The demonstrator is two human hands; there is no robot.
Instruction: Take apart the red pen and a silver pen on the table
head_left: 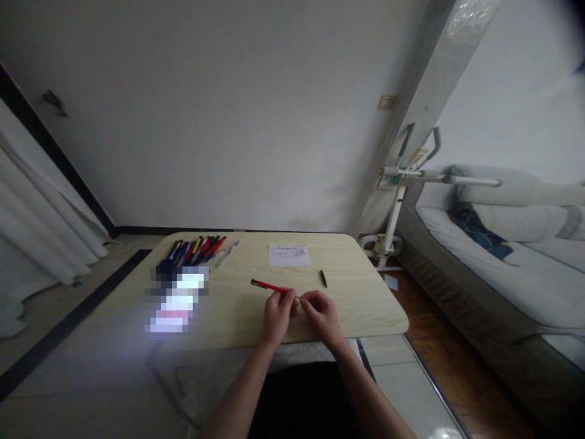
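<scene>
I see the slim red pen with a black end point(273, 286) above the pale wood-grain tabletop point(365, 305), and the grip of the bare left hand point(276, 314) is clasped around its lower part. Its long axis goes from far left, the black end, to near right, where the thin tip points to the bare right hand point(322, 312). This right hand is the nearer one to the tip; its fingertips are pinched together there, but I cannot tell if they grasp the tip itself. The small black elongated piece point(323, 278) lies beyond the right hand, apart from it.
</scene>
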